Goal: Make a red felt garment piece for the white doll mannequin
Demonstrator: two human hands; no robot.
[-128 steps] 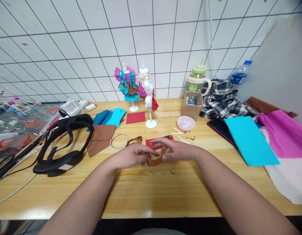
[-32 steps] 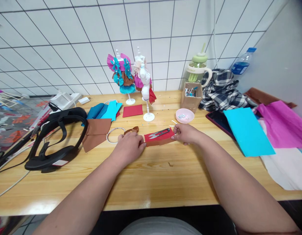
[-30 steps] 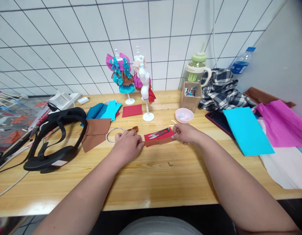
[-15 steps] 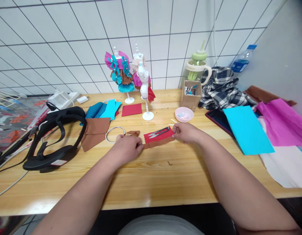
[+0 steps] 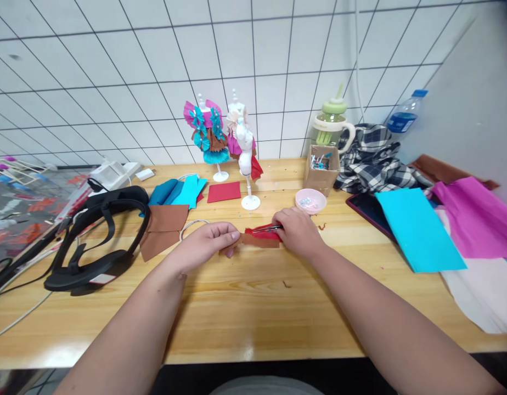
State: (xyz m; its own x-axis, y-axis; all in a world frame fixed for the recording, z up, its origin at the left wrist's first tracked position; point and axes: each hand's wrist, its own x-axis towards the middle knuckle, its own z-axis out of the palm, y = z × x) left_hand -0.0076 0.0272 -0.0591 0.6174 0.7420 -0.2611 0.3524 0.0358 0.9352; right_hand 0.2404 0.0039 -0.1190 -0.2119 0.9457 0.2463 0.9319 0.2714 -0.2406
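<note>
My left hand (image 5: 207,242) pinches the left end of a narrow brown paper strip (image 5: 253,240) just above the wooden table (image 5: 253,312). My right hand (image 5: 298,233) grips the strip's right end, so the strip spans the gap between both hands. Behind the strip lies a red paper sheet (image 5: 259,232) with small thread snips (image 5: 266,228) on it. The right hand's fingers cover the handle end of the snips. A bare white mini mannequin (image 5: 248,164) stands just behind, with a red scrap at its waist.
Two dressed mini mannequins (image 5: 208,137) stand at the wall. A pink bowl (image 5: 310,201), cardboard box (image 5: 321,173), green cup (image 5: 331,123) and plaid cloth (image 5: 372,159) sit at the back right. Cyan paper (image 5: 418,227) and magenta paper (image 5: 475,216) lie right. A black headset (image 5: 101,236), brown paper (image 5: 163,230) and white ring (image 5: 193,224) lie left.
My right hand has slid left along the strip and now covers part of the red sheet and the snips. The left hand has lifted its end slightly. The visible strip is shorter.
</note>
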